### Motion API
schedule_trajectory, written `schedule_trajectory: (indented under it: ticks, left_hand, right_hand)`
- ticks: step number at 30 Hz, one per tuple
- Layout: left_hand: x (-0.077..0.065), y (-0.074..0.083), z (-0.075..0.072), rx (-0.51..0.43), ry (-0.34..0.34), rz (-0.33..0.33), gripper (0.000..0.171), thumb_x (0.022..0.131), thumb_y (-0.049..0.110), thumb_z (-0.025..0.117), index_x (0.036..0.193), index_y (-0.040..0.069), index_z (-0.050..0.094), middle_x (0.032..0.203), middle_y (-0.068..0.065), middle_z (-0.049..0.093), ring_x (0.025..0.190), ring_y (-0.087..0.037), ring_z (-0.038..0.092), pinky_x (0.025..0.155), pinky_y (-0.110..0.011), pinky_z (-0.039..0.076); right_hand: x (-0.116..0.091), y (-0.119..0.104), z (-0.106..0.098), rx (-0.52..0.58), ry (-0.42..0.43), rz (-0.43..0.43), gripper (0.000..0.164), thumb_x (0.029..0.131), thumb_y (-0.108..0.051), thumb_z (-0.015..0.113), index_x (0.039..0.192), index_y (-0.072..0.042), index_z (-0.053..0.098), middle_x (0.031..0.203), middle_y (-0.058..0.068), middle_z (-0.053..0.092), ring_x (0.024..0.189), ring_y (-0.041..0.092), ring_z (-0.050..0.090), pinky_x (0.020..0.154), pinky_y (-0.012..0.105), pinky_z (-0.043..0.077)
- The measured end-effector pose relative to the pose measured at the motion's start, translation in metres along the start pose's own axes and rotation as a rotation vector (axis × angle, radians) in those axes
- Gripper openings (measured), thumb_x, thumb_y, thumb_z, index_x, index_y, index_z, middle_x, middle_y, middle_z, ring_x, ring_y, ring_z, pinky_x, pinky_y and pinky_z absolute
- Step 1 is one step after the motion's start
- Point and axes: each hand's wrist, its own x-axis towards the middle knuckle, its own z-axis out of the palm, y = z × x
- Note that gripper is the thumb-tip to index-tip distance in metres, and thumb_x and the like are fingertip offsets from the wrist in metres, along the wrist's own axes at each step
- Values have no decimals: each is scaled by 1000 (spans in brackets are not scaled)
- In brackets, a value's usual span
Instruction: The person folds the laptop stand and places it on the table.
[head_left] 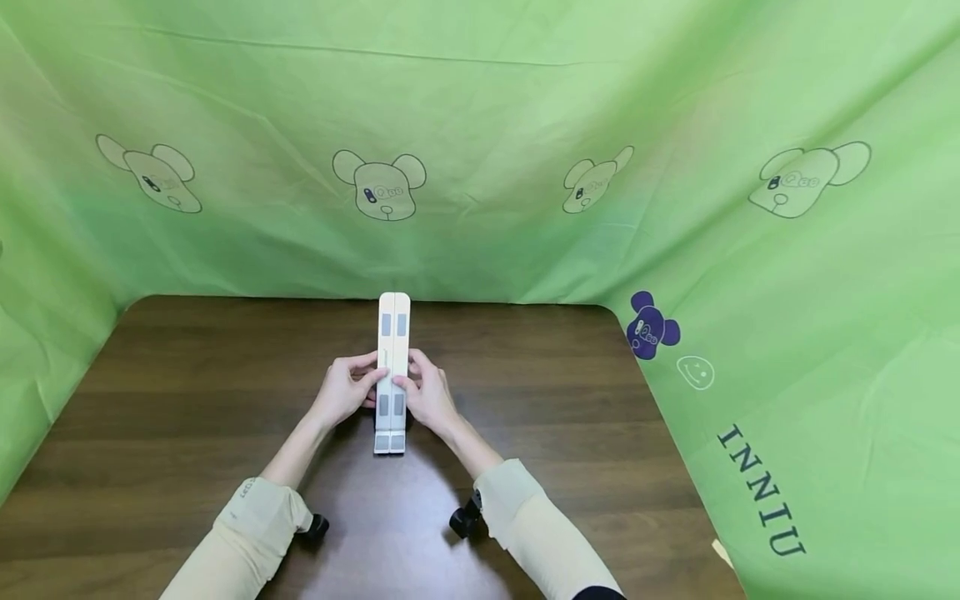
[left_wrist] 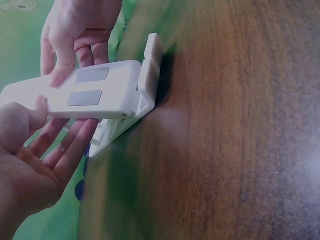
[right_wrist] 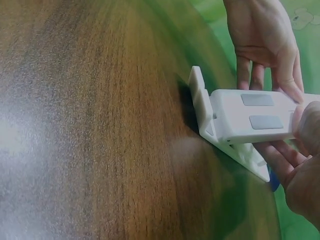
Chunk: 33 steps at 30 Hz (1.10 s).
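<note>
A white folding laptop stand [head_left: 393, 342] with grey pads stands on the table, its two long arms side by side. My left hand [head_left: 345, 392] grips it from the left, thumb on the top face and fingers underneath. From the right, my right hand [head_left: 431, 398] holds it the same way. In the left wrist view, the stand's [left_wrist: 117, 82] upper arms sit raised above its lower frame, and its upturned front lip is near the table. Both hands also show around the stand [right_wrist: 235, 112] in the right wrist view. Part of its underside is hidden.
The brown wooden table [head_left: 562, 467] has rounded back corners. A green curtain [head_left: 487, 125] with bear drawings surrounds its back and sides. Black wrist-mounted devices [head_left: 467, 518] hang beneath the sleeves. A small pale piece [head_left: 722, 552] lies at the right edge.
</note>
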Motion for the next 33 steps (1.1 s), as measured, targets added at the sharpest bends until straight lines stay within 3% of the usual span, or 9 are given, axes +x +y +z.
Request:
schedule_trajectory:
  ticks: [7,12,16,19,21,23,26,30,33]
  left_hand:
    - [-2,-4,6,17,95,-5,47,107,4,70,151,-8,59,106,-32,80,63,-8,70,63,-30,68]
    - [-5,-5,7,-57,119,0,54,104,7,76,153,-7,57,99,-27,80,67,-10,75,69,-35,70]
    - [-11,-8,1,-100,38,-4,52,105,4,73,151,-11,56,106,-30,79,76,-10,77,78,-35,71]
    - [-18,-12,-5,-91,-72,-10,51,104,1,72,148,-16,55,116,-33,76,88,-11,76,83,-29,69]
    - [-22,-16,-9,-80,-138,-13,53,103,1,74,148,-18,54,122,-34,74,98,-13,76,86,-23,65]
    - [-25,-19,-12,-95,-173,-24,58,101,1,75,151,-18,52,130,-35,71,108,-18,76,88,-18,63]
    - [-28,-24,-13,-129,-190,-37,64,101,2,76,155,-16,48,143,-37,66,122,-26,74,93,-15,60]
    - [-27,-31,-13,-162,-192,-61,65,101,1,76,156,-17,46,151,-39,60,128,-29,73,95,-15,60]
    - [-26,-34,-11,-159,-205,-48,63,100,-2,75,153,-22,47,148,-41,61,124,-26,74,94,-15,61]
  right_hand:
    - [3,5,-3,39,-14,14,37,103,2,71,140,3,63,129,33,75,109,49,80,93,49,69]
    - [3,7,-15,124,-94,91,46,106,-1,69,149,5,56,133,39,71,103,53,79,79,49,71]
    - [5,2,-34,62,-210,136,57,108,-8,68,159,4,47,140,39,68,96,50,81,74,46,71]
    - [11,-3,-51,-42,-195,91,57,107,-11,70,158,6,50,141,35,68,107,45,79,90,47,70]
    - [19,-5,-60,-45,-162,54,52,106,-9,70,153,9,54,141,35,68,117,47,76,103,48,66]
    - [28,-8,-66,16,-136,35,48,105,-3,70,148,12,58,141,36,68,126,48,73,112,46,61]
    - [42,-13,-71,228,-129,77,46,103,6,69,147,16,57,144,37,66,129,45,73,112,42,61]
    - [56,-22,-74,472,-132,201,48,104,10,65,150,15,55,150,37,62,114,26,80,108,38,63]
    - [65,-28,-75,555,-153,265,48,107,8,62,153,14,53,152,39,59,103,14,79,111,42,61]
